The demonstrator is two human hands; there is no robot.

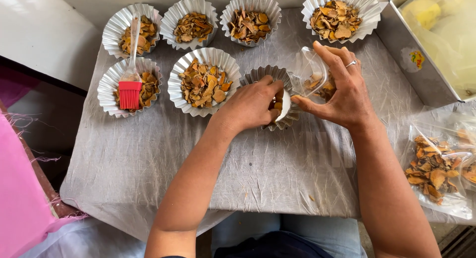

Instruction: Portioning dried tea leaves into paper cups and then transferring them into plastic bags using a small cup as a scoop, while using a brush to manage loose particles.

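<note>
My right hand [342, 87] holds a clear plastic bag [311, 77] tipped on its side over a fluted foil cup [265, 74], with orange-brown dried chips showing through the bag. A ring sits on one finger of that hand. My left hand [253, 104] reaches into the same foil cup with its fingers curled around a few chips at the cup's white bottom. Part of the cup is hidden under both hands.
Six more foil cups hold dried chips: a front one [204, 82] beside my left hand and others along the back [250, 24]. A red silicone brush [131, 72] lies across two left cups. Sealed chip bags [435, 171] lie at right, a metal tray [421, 50] behind them.
</note>
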